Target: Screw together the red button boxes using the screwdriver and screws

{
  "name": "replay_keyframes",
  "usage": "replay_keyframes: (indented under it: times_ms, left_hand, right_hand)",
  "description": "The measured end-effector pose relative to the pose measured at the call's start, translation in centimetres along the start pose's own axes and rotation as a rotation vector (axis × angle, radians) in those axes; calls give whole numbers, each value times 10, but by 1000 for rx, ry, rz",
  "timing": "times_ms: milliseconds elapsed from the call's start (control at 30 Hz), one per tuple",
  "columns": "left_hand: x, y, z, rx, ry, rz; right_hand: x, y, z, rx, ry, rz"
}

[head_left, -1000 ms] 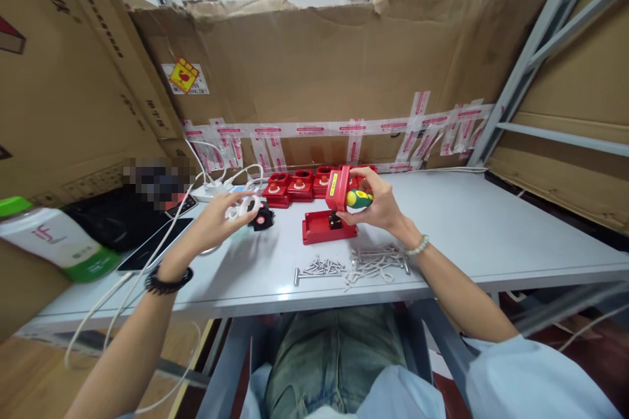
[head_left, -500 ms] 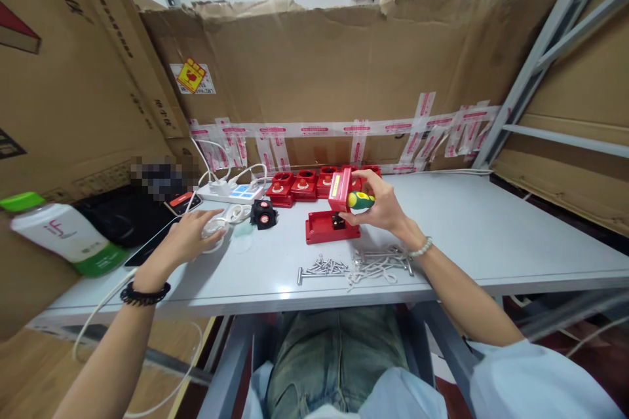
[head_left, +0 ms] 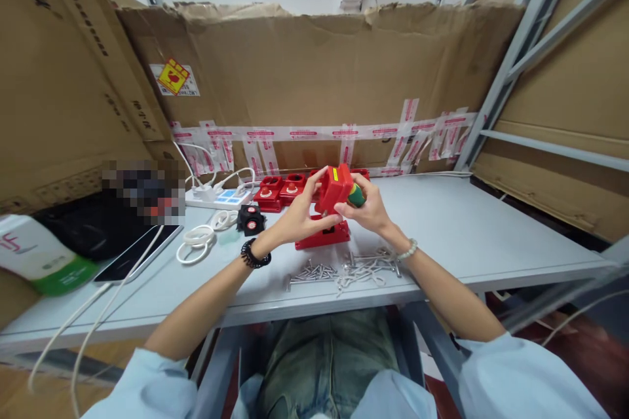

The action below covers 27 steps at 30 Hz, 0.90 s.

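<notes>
Between both hands, above the table, is a red plastic box cover (head_left: 336,191) with a yellow label, tilted. My left hand (head_left: 301,215) grips its left side, thumb stretched underneath. My right hand (head_left: 367,208) closes on the right side of the cover, and a screwdriver (head_left: 356,195) with a green and yellow handle sits in the same hand. Directly below, the open red box base (head_left: 314,240) rests on the table, partly hidden by my left hand. Several loose screws (head_left: 317,272) lie in front of it, beside a heap of metal pieces and white cord (head_left: 368,268).
Along the cardboard wall stand several red boxes with round knobs (head_left: 268,193). A white power strip (head_left: 216,198), a black block with red buttons (head_left: 250,219), a coiled white cable (head_left: 196,242), a phone (head_left: 140,255) and a bottle (head_left: 49,258) occupy the left side.
My left hand has come from the white cable on the left to the red cover and taken hold of it. The cover has turned in my right hand. The view has shifted slightly.
</notes>
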State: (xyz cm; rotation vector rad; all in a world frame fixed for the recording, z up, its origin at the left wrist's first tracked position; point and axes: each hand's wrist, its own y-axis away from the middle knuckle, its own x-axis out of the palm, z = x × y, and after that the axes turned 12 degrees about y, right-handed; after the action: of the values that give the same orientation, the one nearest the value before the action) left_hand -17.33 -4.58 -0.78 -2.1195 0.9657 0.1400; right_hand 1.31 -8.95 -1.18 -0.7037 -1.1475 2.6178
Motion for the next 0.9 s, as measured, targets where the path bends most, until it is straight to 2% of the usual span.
replay_keyframes:
  times_ms: [100,167,300,367,467,533,733,900]
  left_hand:
    - [-6,1,2,-37,2,-39]
    - [-18,7,4,-60,-63,-74]
    - [-39,12,13,-67,-240,-216]
    - [-43,12,15,-74,-299,-225]
    - [-43,12,17,-81,-354,-149]
    - [-41,12,16,-96,-387,-85]
    - [-37,15,16,-165,-371,102]
    - [-36,16,15,-215,-348,141]
  right_hand:
    - [-3,-2,-3,31,-27,36]
    - [-7,-3,-5,62,56,62]
    - [-18,-4,-13,174,481,81]
    - [-22,-4,-18,270,736,196]
    - [-25,-3,-24,383,1016,416]
    - [-24,-1,-26,409,1077,493]
    - [-16,3,-30,434,1102,607]
    - [-13,3,-32,412,1095,657]
